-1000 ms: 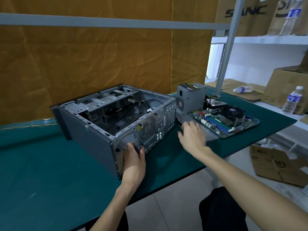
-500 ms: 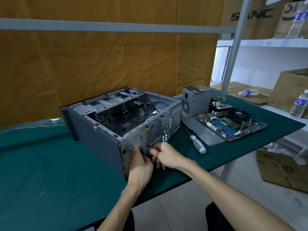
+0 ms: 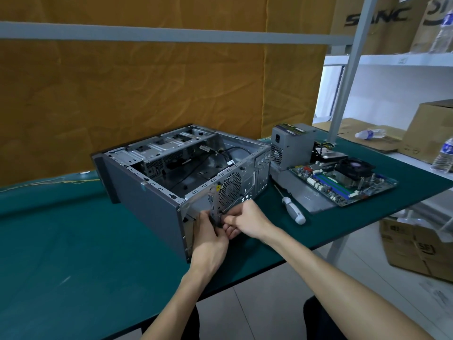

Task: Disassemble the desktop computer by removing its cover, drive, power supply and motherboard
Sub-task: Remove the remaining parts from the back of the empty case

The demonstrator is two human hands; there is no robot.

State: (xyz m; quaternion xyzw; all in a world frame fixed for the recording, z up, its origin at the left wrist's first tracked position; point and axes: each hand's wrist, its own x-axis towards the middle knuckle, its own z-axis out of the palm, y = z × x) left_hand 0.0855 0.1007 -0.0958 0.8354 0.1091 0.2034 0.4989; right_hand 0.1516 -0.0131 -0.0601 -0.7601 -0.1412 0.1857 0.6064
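Case open on table, emptied; power supply and motherboard just right of case, screwdriver between. Left hand and right hand curled, pinching rear bracket. Advised: steady, even pull, fingers off sharp edges.

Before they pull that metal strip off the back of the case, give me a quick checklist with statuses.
1. Grey power supply box out of the open grey metal computer case: ok.
2. Green motherboard with black fan out, on the green table mat: ok.
3. Both hands on the perforated metal strip at the rear panel: left hand and right hand, ok.
4. Strip's fasteners released: cannot tell.
5. White-handled screwdriver within reach on mat: ok.
6. Black cables inside case clear of strip: cannot tell.
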